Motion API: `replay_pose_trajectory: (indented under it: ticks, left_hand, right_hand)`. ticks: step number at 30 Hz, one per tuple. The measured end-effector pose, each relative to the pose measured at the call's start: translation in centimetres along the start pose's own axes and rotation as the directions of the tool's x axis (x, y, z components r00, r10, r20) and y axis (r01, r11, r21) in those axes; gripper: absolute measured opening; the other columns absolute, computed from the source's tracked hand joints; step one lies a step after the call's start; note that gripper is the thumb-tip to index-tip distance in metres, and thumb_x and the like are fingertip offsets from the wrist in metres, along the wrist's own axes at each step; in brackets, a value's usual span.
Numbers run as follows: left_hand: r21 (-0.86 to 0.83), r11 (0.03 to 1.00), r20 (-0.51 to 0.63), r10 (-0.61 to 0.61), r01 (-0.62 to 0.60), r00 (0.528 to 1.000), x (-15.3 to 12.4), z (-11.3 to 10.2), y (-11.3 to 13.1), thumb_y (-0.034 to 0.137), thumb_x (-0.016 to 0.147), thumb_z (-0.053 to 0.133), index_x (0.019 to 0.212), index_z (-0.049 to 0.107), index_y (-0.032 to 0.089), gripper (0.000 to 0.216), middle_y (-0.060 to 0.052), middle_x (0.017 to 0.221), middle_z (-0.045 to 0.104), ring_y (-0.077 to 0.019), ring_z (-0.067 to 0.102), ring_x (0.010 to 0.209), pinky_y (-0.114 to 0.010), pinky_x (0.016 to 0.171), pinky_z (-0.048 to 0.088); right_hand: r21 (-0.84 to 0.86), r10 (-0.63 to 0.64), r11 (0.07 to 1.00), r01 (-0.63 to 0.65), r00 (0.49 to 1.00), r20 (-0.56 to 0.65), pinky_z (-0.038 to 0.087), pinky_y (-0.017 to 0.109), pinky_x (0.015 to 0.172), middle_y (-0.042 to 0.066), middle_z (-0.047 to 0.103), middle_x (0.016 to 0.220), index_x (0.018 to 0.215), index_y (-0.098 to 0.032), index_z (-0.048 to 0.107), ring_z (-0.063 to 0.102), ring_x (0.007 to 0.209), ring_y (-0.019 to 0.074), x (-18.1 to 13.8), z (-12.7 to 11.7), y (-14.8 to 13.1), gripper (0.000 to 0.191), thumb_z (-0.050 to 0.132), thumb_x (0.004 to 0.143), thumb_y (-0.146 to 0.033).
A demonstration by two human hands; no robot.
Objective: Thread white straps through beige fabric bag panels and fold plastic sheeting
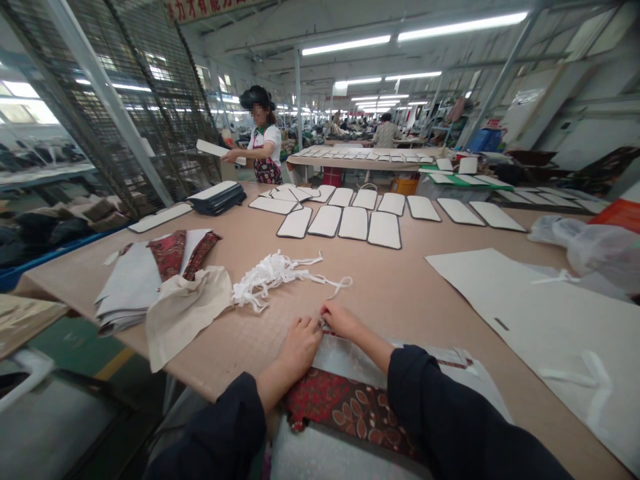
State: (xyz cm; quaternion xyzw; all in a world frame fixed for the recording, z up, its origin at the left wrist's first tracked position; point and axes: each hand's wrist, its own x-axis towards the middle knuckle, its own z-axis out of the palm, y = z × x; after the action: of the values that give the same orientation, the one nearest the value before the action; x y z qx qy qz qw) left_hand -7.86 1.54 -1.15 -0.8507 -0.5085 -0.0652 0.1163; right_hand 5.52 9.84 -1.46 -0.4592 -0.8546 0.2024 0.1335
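My left hand point(300, 343) and my right hand point(341, 320) meet at the far edge of a grey-white fabric piece point(345, 357) that lies on the table in front of me. Both pinch its edge with curled fingers. Under my forearms, a red patterned fabric strip point(345, 407) crosses that piece. A tangle of white ribbon strips point(273, 273) lies just beyond my hands. To the left sits a stack of grey and red patterned fabric pieces point(145, 273), with a beige cloth point(185, 310) draped over its near side.
A large tan table point(400, 287) carries rows of white rounded panels point(355, 223), a dark stack point(217, 199), a big white sheet point(540, 320) and clear plastic bags point(595, 247). A person in an apron point(264, 150) holds a panel at the far end. A wire rack point(150, 100) stands left.
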Motion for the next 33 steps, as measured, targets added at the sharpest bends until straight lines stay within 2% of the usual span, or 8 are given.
replay_pose_trajectory:
  ticks: [5,9,14,17,21,26,29,33]
  left_hand:
    - [-0.039,0.997,0.007,0.066,-0.066,0.998,0.4,0.1,0.0,0.015,0.087,0.038,0.096,0.057,0.017,0.021,-0.006,0.103,0.058,-0.0198,0.045,0.101,-0.038,0.093,0.027]
    - [-0.078,0.996,0.062,0.037,-0.032,0.997,1.0,-0.4,-0.4,0.014,0.086,0.040,0.092,0.059,0.018,0.021,-0.006,0.098,0.061,-0.0196,0.048,0.097,-0.039,0.094,0.026]
    - [-0.081,0.997,0.099,0.014,-0.005,0.995,2.3,-1.0,0.1,0.019,0.083,0.046,0.081,0.061,0.016,0.016,-0.008,0.086,0.063,-0.0230,0.051,0.091,-0.045,0.091,0.027]
    - [-0.090,0.995,0.083,0.055,-0.048,0.995,3.7,-0.9,1.7,0.024,0.080,0.052,0.090,0.060,0.017,0.014,-0.008,0.100,0.061,-0.0244,0.048,0.099,-0.046,0.094,0.024]
    - [-0.184,0.979,0.065,0.105,-0.092,0.992,4.7,-1.1,3.6,0.028,0.079,0.055,0.099,0.057,0.023,0.021,-0.004,0.116,0.055,-0.0238,0.043,0.110,-0.048,0.099,0.018]
    - [-0.243,0.960,0.091,0.162,-0.136,0.983,2.2,-5.2,4.3,0.024,0.082,0.050,0.084,0.061,0.021,0.012,-0.002,0.089,0.062,-0.0178,0.052,0.091,-0.037,0.089,0.031]
    - [-0.278,0.923,0.241,0.334,-0.265,0.911,-0.2,-8.6,5.0,0.026,0.079,0.055,0.077,0.064,0.024,0.009,0.000,0.082,0.064,-0.0176,0.055,0.082,-0.032,0.077,0.037]
    - [-0.365,0.891,0.536,0.439,-0.271,0.721,-1.3,-10.4,6.2,0.023,0.072,0.062,0.068,0.067,0.024,0.006,0.002,0.063,0.064,-0.0149,0.057,0.063,-0.025,0.062,0.039]
  right_hand:
    - [-0.073,-0.128,0.989,0.132,0.991,0.045,0.035,0.025,0.081,0.006,0.059,0.092,0.086,-0.017,0.061,0.050,0.090,0.0167,-5.6,-1.3,0.8,0.020,0.041,0.084,-0.014]
    - [-0.142,-0.126,0.980,0.137,0.988,0.084,0.033,0.027,0.082,0.008,0.060,0.092,0.087,-0.017,0.063,0.049,0.092,0.0201,-10.9,-3.9,3.5,0.023,0.040,0.083,-0.014]
    - [-0.227,0.138,0.968,-0.112,0.985,0.106,0.034,0.027,0.078,0.008,0.060,0.092,0.085,-0.017,0.062,0.052,0.089,0.0195,-14.7,-7.1,8.0,0.022,0.042,0.078,-0.013]
    - [-0.214,0.254,0.949,-0.232,0.964,0.081,0.036,0.026,0.069,0.009,0.061,0.088,0.086,-0.014,0.060,0.053,0.082,0.0188,-14.9,-8.0,9.6,0.018,0.049,0.072,-0.013]
    - [-0.160,0.295,0.947,-0.277,0.950,0.103,0.033,0.022,0.058,0.005,0.062,0.076,0.077,-0.015,0.059,0.053,0.068,0.0144,-15.5,-9.0,9.2,0.011,0.051,0.069,-0.015]
    - [-0.047,0.209,0.978,-0.204,0.949,0.237,0.032,0.020,0.054,0.001,0.063,0.073,0.076,-0.018,0.060,0.054,0.065,0.0130,-19.4,-12.0,7.2,0.010,0.056,0.068,-0.022]
    - [0.008,0.194,0.978,-0.209,0.922,0.334,0.036,0.022,0.055,0.002,0.065,0.078,0.084,-0.019,0.061,0.056,0.068,0.0154,-20.6,-13.0,6.9,0.016,0.055,0.072,-0.027]
    - [-0.132,0.148,0.983,-0.129,0.978,0.145,0.039,0.025,0.075,0.008,0.063,0.097,0.097,-0.018,0.061,0.057,0.088,0.0189,-18.7,-11.1,7.2,0.022,0.047,0.079,-0.021]
